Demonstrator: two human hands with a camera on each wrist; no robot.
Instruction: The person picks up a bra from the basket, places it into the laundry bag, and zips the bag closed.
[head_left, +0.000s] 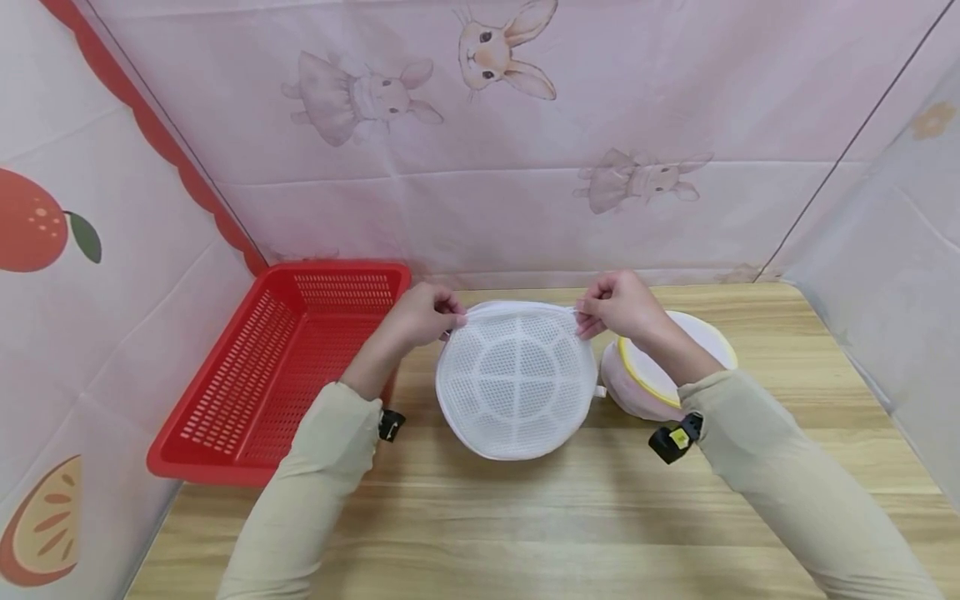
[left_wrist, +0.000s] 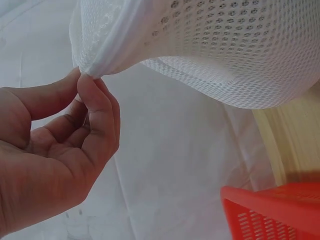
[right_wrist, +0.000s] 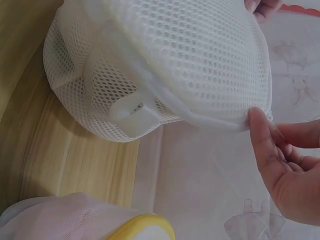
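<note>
A round white mesh laundry bag (head_left: 517, 383) with a ribbed plastic-looking frame pattern on its face is held up between both hands. My left hand (head_left: 429, 315) pinches its rim at the upper left; the left wrist view shows thumb and forefinger of that hand (left_wrist: 65, 135) on the white edging. At the upper right, my right hand (head_left: 617, 307) pinches the rim, seen again in the right wrist view as the hand (right_wrist: 290, 160) at the bag's seam. Mesh side walls (right_wrist: 100, 100) hang behind the face, with a white tab (right_wrist: 132, 112) on them.
Left of the bag stands a red perforated plastic basket (head_left: 262, 475). Close on the right, partly behind my right forearm, sits a pinkish bag with yellow trim (head_left: 637, 387). Everything rests on a wood-grain table (head_left: 525, 533), with rabbit-printed cloth (head_left: 480, 208) behind it.
</note>
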